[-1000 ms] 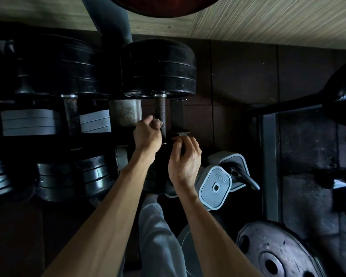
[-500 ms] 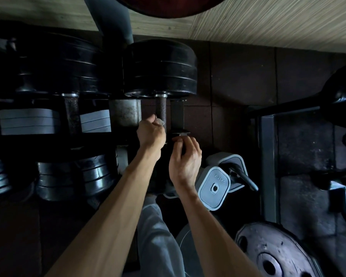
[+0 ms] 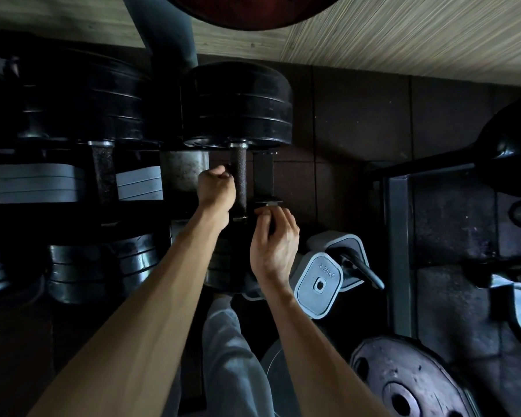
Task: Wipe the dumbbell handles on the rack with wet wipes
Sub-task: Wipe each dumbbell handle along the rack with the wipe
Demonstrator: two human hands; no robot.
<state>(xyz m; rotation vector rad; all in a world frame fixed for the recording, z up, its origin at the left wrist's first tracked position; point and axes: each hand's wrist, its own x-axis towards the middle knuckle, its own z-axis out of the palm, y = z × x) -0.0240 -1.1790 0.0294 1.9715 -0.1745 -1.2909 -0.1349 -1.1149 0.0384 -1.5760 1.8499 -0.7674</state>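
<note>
Two hands at one dumbbell — left hand [image 3: 216,191] fisted beside the handle [image 3: 240,179], right hand [image 3: 275,245] curled over the rack [image 3: 263,179] edge.

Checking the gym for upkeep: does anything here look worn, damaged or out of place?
The handle of the left dumbbell looks rusty and pitted. A grey plate and a black plate lie loose on the floor, off the rack.

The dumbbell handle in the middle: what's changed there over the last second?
The left hand, fist closed beside the handle, slid a little up it toward the far weight plates. A wipe can't be made out. The right hand kept its hold on the rack bracket; the dumbbell stayed put.
</note>
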